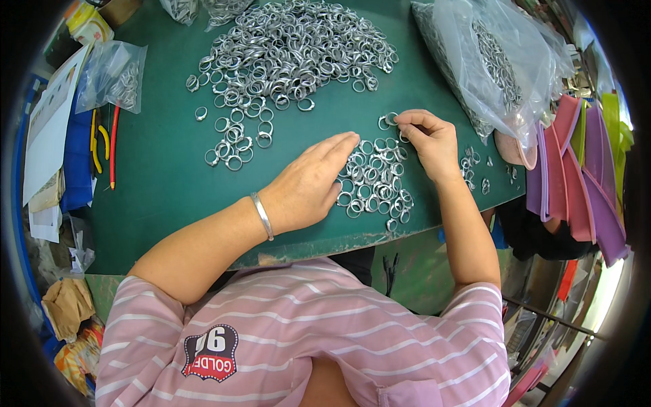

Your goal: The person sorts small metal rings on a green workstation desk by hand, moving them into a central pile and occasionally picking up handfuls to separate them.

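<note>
My left hand (303,178) lies on its edge on the green table, fingers stretched out together and holding nothing. Its fingertips and thumb border a small heap of silver metal rings (371,178). At the far right of that heap, my right hand (432,141) pinches a metal ring (392,119) between thumb and fingers; another ring lies beside it. Farther off, a large pile of similar rings (285,51) spreads across the back of the table. A smaller cluster of rings (232,146) trails from it toward my left hand.
At the back right stands a clear plastic bag (505,61) of metal parts, near a pink cup (513,148). A few loose pieces (469,163) lie right of my right wrist. To the left are yellow-handled pliers (102,142), a red pencil-like tool (114,146) and a small plastic bag (122,78).
</note>
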The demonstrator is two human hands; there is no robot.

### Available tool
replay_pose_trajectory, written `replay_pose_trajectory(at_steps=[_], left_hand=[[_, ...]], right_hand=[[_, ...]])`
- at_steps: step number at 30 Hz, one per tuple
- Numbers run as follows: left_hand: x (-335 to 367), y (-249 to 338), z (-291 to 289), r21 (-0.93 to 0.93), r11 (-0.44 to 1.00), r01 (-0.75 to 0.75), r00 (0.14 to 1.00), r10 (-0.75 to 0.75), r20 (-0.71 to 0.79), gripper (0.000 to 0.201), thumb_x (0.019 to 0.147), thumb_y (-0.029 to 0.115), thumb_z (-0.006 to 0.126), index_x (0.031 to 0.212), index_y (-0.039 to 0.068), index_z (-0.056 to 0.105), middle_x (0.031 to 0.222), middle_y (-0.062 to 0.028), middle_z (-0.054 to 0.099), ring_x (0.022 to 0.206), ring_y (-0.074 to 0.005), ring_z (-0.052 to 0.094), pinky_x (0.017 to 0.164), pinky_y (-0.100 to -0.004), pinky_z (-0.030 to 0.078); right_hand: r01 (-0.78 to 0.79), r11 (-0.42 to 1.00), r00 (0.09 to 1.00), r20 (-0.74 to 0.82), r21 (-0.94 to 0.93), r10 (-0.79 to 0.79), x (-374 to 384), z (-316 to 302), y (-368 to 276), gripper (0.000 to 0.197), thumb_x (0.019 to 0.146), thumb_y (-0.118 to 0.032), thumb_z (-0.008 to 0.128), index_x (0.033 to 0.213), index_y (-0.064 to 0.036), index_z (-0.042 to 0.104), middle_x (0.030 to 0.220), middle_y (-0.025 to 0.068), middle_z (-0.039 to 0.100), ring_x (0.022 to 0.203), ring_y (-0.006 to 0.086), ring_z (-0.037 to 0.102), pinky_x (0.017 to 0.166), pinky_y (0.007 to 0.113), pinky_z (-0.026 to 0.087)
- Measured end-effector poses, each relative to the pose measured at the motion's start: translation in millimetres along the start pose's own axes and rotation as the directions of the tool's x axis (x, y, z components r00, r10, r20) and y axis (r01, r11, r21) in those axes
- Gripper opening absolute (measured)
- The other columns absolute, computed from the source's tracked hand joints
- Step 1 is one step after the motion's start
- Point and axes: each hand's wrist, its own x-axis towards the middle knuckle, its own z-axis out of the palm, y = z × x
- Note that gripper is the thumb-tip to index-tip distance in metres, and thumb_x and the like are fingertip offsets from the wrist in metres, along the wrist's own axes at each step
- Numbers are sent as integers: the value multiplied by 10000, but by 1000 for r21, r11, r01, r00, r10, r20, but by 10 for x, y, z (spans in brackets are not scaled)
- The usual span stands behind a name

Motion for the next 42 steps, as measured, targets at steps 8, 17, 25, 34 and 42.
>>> replay_pose_trajectory(at_steps=[8, 17, 25, 34, 42], left_hand=[[10, 10, -5, -6, 1000, -4, 1000, 4, 10, 746, 801, -60, 621, 1480, -50, 311, 1475, -255, 398, 1372, -395, 401, 1147, -420, 339], [5, -12, 7, -7, 1000, -5, 1000, 5, 5, 753, 802, -64, 636, 1484, -33, 319, 1472, -247, 410, 1368, -394, 407, 1153, -417, 336], [16, 8, 17, -5, 1000, 6, 1000, -6, 16, 738, 810, -52, 624, 1481, -47, 315, 1476, -254, 399, 1368, -394, 404, 1150, -418, 336], [10, -2, 14, 6, 1000, -10, 1000, 9, 4, 739, 810, -42, 631, 1480, -44, 319, 1475, -254, 401, 1365, -391, 409, 1144, -421, 347], [-3, -21, 30, 6, 1000, -13, 1000, 13, -4, 744, 804, -56, 635, 1478, -42, 321, 1467, -253, 410, 1360, -393, 415, 1138, -429, 354]], right_hand=[[215, 941, 974, 121, -262, -190, 38, 66, -107, 206, 873, 57, 620, 1065, 27, 691, 1067, 101, 672, 933, 192, 649, 829, 290, 518], [98, 963, 989, 130, -253, -67, 14, -468, -181, 156, 892, 14, 645, 1039, 10, 698, 969, 67, 683, 890, 144, 644, 809, 286, 516], [155, 647, 983, 53, -747, -175, 3, -564, 18, 157, 794, 75, 628, 920, 5, 691, 959, 150, 656, 928, 362, 642, 829, 403, 527], [516, 739, 854, 186, -433, -486, 590, 342, -48, 281, 813, 0, 691, 1093, -26, 674, 1177, 145, 641, 1089, 340, 613, 933, 393, 507], [223, 938, 974, 102, -267, -203, 414, -53, 17, 215, 799, 11, 755, 1005, 4, 693, 1056, 56, 648, 844, 142, 641, 755, 258, 533]])
